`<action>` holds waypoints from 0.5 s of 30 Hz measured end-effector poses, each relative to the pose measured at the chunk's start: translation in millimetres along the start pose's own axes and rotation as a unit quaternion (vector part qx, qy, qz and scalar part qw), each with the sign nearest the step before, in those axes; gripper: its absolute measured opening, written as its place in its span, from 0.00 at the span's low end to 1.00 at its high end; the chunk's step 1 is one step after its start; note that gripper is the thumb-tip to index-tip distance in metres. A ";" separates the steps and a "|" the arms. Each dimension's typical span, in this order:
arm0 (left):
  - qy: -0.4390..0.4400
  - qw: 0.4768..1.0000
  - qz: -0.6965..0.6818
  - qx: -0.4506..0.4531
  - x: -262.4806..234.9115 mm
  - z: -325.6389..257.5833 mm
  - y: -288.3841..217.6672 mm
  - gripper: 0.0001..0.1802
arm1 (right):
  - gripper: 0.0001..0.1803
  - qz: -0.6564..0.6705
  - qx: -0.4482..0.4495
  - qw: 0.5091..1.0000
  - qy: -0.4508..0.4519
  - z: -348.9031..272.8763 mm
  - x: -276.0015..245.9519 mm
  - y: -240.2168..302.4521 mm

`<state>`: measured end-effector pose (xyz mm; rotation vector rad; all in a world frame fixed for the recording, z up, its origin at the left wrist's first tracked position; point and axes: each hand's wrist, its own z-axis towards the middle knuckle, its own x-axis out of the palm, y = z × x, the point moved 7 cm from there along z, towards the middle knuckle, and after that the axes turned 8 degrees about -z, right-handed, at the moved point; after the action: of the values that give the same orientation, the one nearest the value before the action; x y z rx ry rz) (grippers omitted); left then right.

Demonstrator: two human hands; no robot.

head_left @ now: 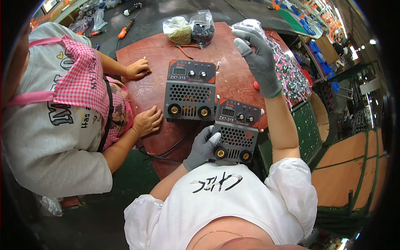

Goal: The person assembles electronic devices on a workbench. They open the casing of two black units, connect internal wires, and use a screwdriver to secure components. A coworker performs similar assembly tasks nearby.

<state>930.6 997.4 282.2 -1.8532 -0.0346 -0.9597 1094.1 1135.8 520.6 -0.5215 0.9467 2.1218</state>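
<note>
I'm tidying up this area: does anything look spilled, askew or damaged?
The small parts on the right of the table lie in a tangled heap, as if spilled. The nearer unit, against the left hand, is turned askew to the other unit. No damage is clear.

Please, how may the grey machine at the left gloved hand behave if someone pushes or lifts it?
The grey machine would probably stay stiff, as its perforated front looks like rigid panel. It seems unlikely to roll, given its boxy shape. The round sockets appear to protrude, so they might catch on fabric.
</note>
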 end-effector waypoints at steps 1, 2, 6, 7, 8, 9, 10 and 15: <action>-0.002 1.000 -0.007 0.009 1.3 0.2 -2.1 0.18 | 0.20 -0.008 -0.011 1.000 0.008 -1.2 1.8 4.0; -0.004 1.000 -0.014 0.019 3.2 0.4 -4.1 0.18 | 0.21 -0.015 -0.022 1.000 0.016 -2.1 5.6 8.3; 0.011 1.000 0.012 0.017 5.6 1.3 -8.1 0.20 | 0.29 -0.253 -0.043 0.962 0.096 -43.7 83.5 -26.9; 0.020 1.000 0.019 0.010 4.7 2.1 -6.5 0.22 | 0.32 -0.288 -0.029 0.951 0.106 -54.7 101.5 -36.5; 0.018 0.999 0.025 0.012 3.1 2.7 -8.1 0.22 | 0.34 -0.319 -0.018 0.940 0.117 -56.8 113.4 -41.1; 0.018 0.999 0.029 0.018 4.3 2.9 -9.7 0.22 | 0.35 -0.291 0.007 0.946 0.145 -53.8 115.6 -43.3; 0.019 0.999 0.033 0.023 5.1 3.1 -11.3 0.22 | 0.35 -0.264 0.032 0.948 0.173 -51.7 115.4 -46.8; 0.016 0.998 0.007 0.058 8.7 2.6 -10.9 0.18 | 0.30 -0.004 0.100 0.982 0.160 -61.5 110.0 -65.6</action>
<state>933.5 1001.6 295.4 -1.7306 -0.0567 -0.9571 1077.5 1169.6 383.6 -0.7751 1.3191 1.9401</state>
